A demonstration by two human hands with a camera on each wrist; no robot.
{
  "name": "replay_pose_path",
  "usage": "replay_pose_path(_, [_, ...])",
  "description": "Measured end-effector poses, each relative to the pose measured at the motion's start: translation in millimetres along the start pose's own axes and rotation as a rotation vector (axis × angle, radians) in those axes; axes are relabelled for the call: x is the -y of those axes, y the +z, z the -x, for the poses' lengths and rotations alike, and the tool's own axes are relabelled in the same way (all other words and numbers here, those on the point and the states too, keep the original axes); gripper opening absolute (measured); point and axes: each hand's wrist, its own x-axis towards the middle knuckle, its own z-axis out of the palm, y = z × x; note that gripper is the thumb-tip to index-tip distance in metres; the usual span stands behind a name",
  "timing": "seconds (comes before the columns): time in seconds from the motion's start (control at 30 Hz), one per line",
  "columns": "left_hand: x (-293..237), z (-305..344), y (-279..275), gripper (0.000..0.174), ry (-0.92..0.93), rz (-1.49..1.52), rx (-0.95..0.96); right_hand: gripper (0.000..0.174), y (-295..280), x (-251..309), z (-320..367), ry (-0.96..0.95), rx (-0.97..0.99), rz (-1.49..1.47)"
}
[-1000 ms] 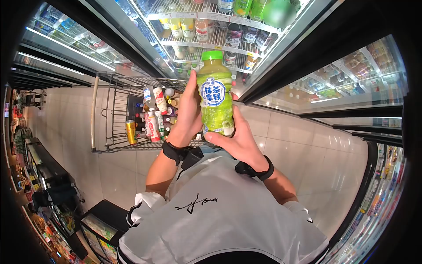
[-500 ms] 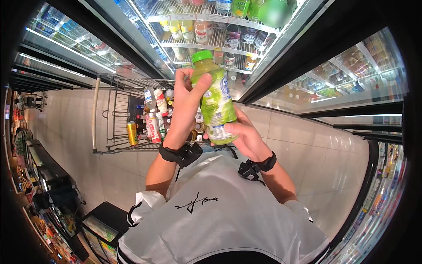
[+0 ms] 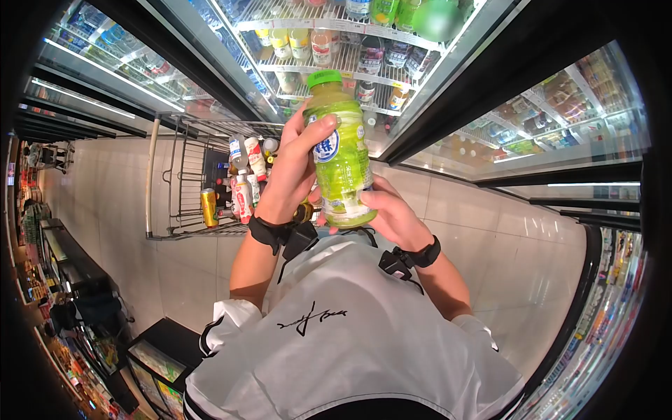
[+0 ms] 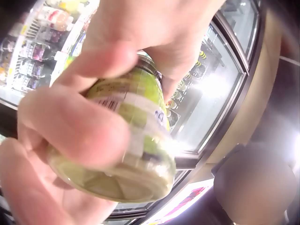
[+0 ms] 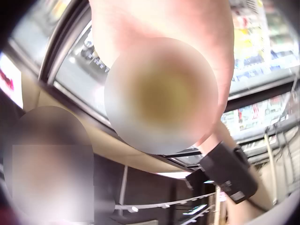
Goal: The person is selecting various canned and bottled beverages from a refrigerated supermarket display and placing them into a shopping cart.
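Note:
A plastic bottle of green matcha latte (image 3: 344, 171) with a bright green cap (image 3: 324, 78) is held up between both hands in the head view, leaning slightly left. My left hand (image 3: 294, 157) grips its upper left side, the thumb across the front over part of the round blue-and-white label (image 3: 327, 145). Low on the right side, my right hand (image 3: 397, 215) holds the bottle near its base, thumb against the front. The left wrist view shows the bottle (image 4: 140, 136) from below with fingers around it. In the right wrist view a blurred patch covers the bottle.
Ahead, an open fridge has wire shelves (image 3: 350, 28) of bottled drinks. A shopping cart (image 3: 151, 182) stands to the left, holding several bottles and a gold can (image 3: 209, 208). A glass fridge door (image 3: 490, 133) slants along the right, above the tiled floor (image 3: 490, 252).
The bottle has turned about its long axis; its label swung right, then back toward the left. My left thumb has moved from the bottle's side onto its front. The cart has stayed put.

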Motion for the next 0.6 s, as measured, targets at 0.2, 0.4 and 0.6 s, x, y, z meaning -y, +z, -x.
replay_pose_path(0.2, [-2,3,15,0.057,0.113,-0.346,-0.240,0.061,5,-9,-3,-0.177,-0.269,0.429])
replay_pose_path(0.4, [4,-1,-4,0.058,0.019,0.056,-0.029,0.063,-1,2,2,-0.038,-0.050,-0.070])
replay_pose_path(0.6, [11,0,0,0.059,-0.080,0.238,0.166,0.078,-4,-3,-2,-0.050,0.239,-0.327])
